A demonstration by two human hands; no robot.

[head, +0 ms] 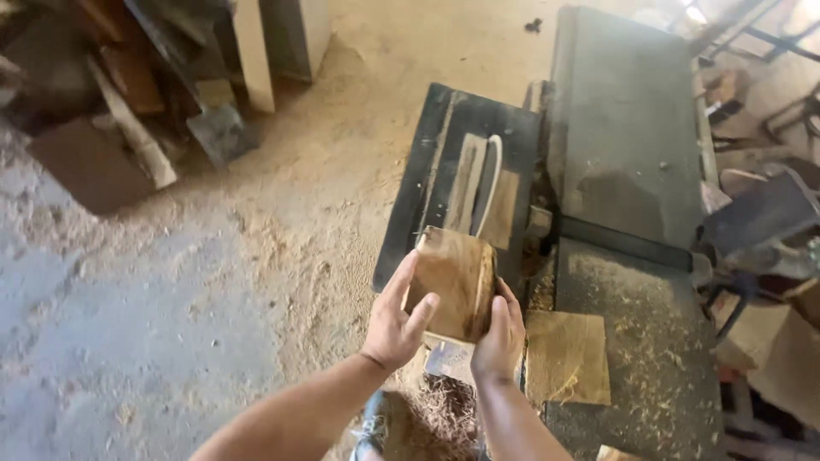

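**Wood block held two-handed at the saw table**

Head view. Both forearms enter from six o'clock and meet at a thick wooden block, just below frame centre. Left hand grips the block's nine o'clock edge, thumb up along the side, fingers spread flat across its face. Right hand clasps the three o'clock edge, fingers wrapped round behind (fingertips hidden). Both hands are closed on the block; neither is free.

Block sits at the near end of a dark machine table, its far edge close to a pale slotted insert at twelve o'clock. Whether it rests on the table or is held clear, I cannot tell.

Handling judgement: rigid, fairly heavy for its bulk, rough-sawn faces giving good friction, not fragile; splinters likely. Opposed side edges are the sound hold, as now.

Surroundings: a long grey bed at two o'clock, a plywood sheet at four o'clock, sawdust over the floor, scrap boards at ten o'clock.
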